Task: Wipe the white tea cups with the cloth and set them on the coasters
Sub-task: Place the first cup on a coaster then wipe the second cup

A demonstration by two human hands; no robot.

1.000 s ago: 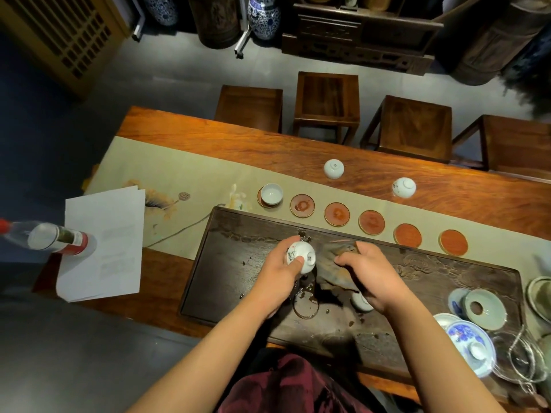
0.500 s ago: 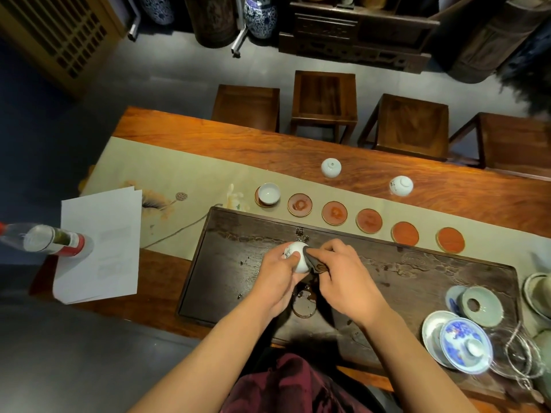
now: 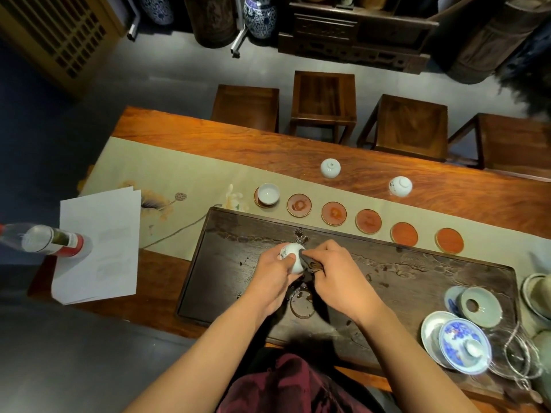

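Right hand [image 3: 337, 275] closed in | cloth [image 3: 311, 263] pressed on cup [image 3: 293, 257]

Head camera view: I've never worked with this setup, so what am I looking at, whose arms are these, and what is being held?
There is no machine here. A person wears one camera on the head, looking forward and down, so the two bare arms are their own. The left hand grips a white tea cup, and the fingers of the right hand press a dark cloth against it, above a dark wooden tea tray. Beyond the tray, six round coasters lie in a row on a pale runner; only the leftmost coaster carries a cup. Two more white cups sit upside down on the wooden table.
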